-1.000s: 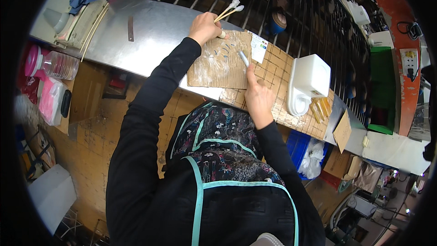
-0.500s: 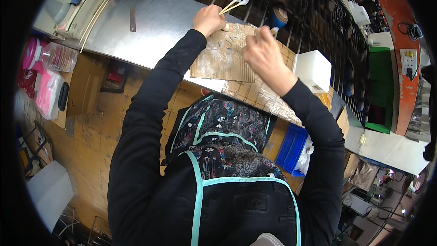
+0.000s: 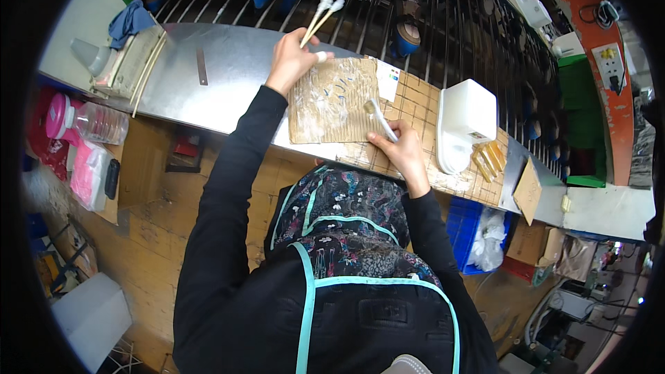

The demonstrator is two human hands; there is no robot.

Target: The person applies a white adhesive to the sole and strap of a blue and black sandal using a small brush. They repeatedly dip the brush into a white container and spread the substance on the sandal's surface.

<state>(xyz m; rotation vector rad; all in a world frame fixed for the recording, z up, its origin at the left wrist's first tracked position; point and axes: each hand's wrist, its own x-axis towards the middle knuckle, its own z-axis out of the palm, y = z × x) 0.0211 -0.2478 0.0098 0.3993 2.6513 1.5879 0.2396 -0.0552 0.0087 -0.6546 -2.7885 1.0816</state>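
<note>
While the left hand (image 3: 291, 62) pinches two swab sticks (image 3: 320, 15) above the bench (image 3: 228, 83), the right hand (image 3: 400, 152) grips a pale tube (image 3: 380, 119) at the smeared cardboard sheet (image 3: 332, 100); judging by the smears, work seems partway done.

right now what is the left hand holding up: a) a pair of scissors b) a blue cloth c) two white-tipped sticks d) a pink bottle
c: the left hand grips two thin sticks with white tips that poke up past the cardboard sheet, while the right hand holds a small white tube.
</note>
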